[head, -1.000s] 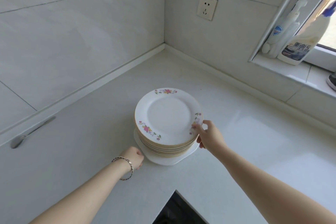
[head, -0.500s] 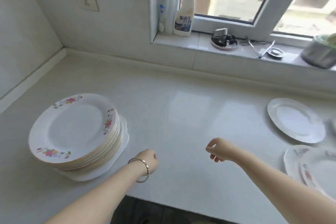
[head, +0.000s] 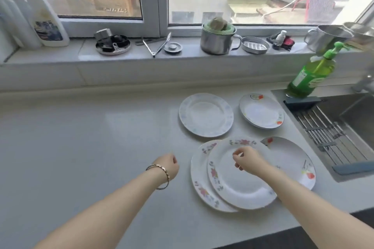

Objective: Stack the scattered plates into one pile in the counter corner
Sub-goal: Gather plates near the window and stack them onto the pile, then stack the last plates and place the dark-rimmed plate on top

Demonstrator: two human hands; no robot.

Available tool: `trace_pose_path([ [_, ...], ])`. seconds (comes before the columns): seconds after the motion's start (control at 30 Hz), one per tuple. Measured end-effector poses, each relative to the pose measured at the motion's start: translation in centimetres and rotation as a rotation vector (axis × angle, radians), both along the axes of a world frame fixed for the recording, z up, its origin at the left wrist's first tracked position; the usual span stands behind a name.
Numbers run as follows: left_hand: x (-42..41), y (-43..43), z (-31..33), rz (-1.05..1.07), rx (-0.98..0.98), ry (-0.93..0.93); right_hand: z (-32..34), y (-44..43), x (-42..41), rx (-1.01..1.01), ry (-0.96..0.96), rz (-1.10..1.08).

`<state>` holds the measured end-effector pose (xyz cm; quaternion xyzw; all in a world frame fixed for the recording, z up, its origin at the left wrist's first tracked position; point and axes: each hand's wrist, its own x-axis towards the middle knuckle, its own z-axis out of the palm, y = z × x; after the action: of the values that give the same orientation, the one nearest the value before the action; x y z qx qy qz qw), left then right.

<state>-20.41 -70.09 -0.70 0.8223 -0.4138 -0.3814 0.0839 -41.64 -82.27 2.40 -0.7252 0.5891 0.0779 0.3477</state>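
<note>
1. Now, five plates lie on the white worktop, all on its right part, beside the sink.
2. Back row: a pale blue-rimmed plate, and to its right a plate with orange marks, the two apart, with bare worktop between them.
3. Front row: three plates overlap. A pink-flowered plate sits on top, its left edge over a second flowered plate, its right edge over a red-flowered plate that reaches near the sink's rim.
4. Right hand hovers over the top plate's far part, fingers loosely curled and holding nothing; whether it touches the plate, I can't tell.
5. Left hand, bracelet on the wrist, is a loose fist over bare worktop just left of the overlapping group, holding nothing.
6. Wide open worktop stretches left.
7. Behind, the windowsill carries bottles and metal cups; a green soap bottle stands at the sink's back corner.
</note>
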Motion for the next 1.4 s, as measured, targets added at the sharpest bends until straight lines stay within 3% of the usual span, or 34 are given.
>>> trace_pose_path([
  [0.1,-4.2,-3.9,0.1,0.029,-0.014,-0.005,-0.2,-2.9,-3.9,-0.022,0.016,-0.019],
  [0.27,-9.5,-8.1,-1.6,0.178,0.054,0.207,-0.6,-6.1,-7.5,-0.024,0.029,-0.027],
  [0.5,-10.8,-10.2,-2.9,0.442,0.192,0.281,-1.1,-8.2,-10.3,-0.032,-0.020,-0.097],
  [0.7,-10.4,-10.8,-3.4,0.524,0.032,0.376,-1.4,-9.6,-11.7,-0.009,-0.039,-0.146],
  [0.93,-10.0,-9.1,-1.3,0.672,-0.243,0.299,-1.9,-9.9,-11.4,-0.011,-0.052,-0.190],
  [1.13,-3.6,-5.7,1.6,1.077,-0.406,0.368,-1.2,-8.6,-6.0,-0.027,-0.038,-0.044],
  [1.4,7.6,3.6,7.8,1.465,-0.553,0.339,0.9,-2.0,9.0,-0.056,-0.039,0.276],
])
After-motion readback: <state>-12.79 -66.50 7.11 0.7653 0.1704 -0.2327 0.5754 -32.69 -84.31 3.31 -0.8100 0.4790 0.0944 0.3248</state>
